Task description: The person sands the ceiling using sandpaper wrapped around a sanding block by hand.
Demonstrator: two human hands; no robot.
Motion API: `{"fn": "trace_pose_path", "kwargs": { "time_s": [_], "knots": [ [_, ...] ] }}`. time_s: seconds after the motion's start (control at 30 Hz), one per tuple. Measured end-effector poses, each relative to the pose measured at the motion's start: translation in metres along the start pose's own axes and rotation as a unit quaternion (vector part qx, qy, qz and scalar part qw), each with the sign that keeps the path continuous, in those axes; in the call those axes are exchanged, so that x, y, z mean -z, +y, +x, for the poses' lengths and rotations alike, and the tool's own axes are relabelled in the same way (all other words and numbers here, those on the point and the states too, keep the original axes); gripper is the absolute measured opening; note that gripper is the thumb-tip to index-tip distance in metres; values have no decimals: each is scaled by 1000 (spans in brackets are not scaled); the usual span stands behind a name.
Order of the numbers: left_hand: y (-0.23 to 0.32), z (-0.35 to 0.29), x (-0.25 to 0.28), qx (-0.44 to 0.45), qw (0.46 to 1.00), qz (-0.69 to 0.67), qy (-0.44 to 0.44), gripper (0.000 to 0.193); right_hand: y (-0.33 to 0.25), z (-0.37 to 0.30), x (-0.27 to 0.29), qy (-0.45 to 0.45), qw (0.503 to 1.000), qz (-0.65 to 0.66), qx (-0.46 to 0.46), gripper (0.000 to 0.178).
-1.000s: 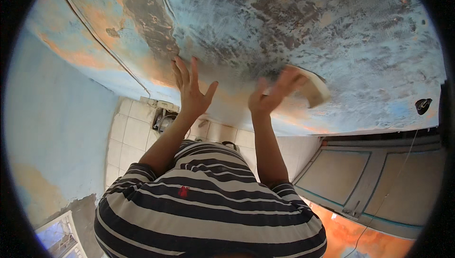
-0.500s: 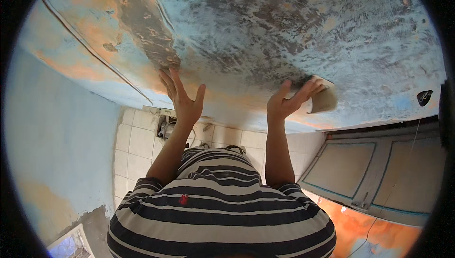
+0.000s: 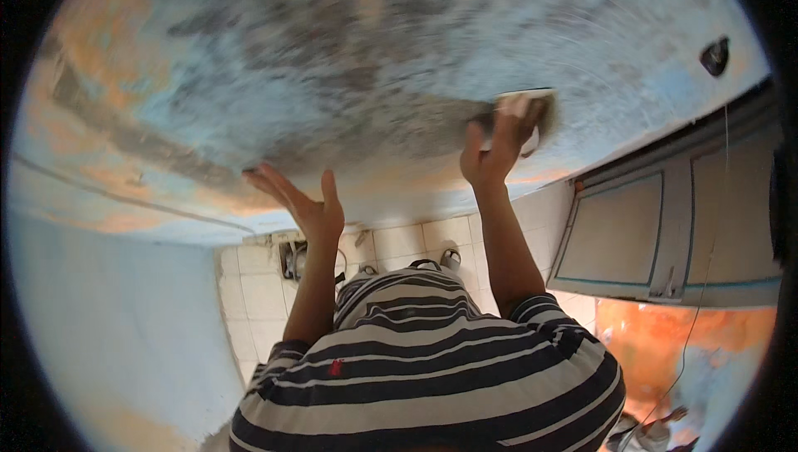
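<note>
My right hand (image 3: 497,140) presses a pale sheet of sandpaper (image 3: 544,107) flat against the wall, its fingers bent over the sheet and blurred by motion. The wall (image 3: 399,61) before me is patchy light blue, dark grey and orange, with scuffed, swirling marks. To the left, my left hand (image 3: 312,207) is open, fingers stretched out and thumb apart, with nothing in it. Its fingertips are by the wall, near the lower end of a grey strip (image 3: 166,140); whether they touch it I cannot tell.
A grey panelled door (image 3: 611,223) stands at the right, with a black fitting (image 3: 715,56) on the wall above it. A thin cord (image 3: 694,323) hangs there. Some device with cables (image 3: 293,259) lies on the tiled floor (image 3: 399,242). Another person's hand (image 3: 677,414) shows at the lower right.
The view has shifted right along the wall. My right hand and the sandpaper have moved across the surface, the fingers now bent more over it. My left hand has tilted leftward, still open.
</note>
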State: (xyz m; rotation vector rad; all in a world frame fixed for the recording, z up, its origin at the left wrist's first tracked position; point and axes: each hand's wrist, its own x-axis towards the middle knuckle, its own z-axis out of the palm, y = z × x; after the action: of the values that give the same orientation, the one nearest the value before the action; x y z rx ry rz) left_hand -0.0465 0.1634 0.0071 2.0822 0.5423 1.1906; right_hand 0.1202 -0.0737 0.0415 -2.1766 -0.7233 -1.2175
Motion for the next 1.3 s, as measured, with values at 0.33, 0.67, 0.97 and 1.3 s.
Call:
{"fn": "trace_pose_path", "kwargs": {
  "time_s": [0.33,0.67,0.97,1.3],
  "knots": [
    [131,-40,-96,-78,997,23,3,98,137,22,57,188,956,159,-157,69],
    [219,-114,-193,-118,990,9,-76,99,255,38,103,187,981,51,-4,64],
    [240,-124,-218,-68,995,23,-71,105,311,57,130,258,955,68,-126,48],
    [227,-125,-211,-129,984,85,-93,103,293,60,137,144,988,53,-3,44]
  ]
}}
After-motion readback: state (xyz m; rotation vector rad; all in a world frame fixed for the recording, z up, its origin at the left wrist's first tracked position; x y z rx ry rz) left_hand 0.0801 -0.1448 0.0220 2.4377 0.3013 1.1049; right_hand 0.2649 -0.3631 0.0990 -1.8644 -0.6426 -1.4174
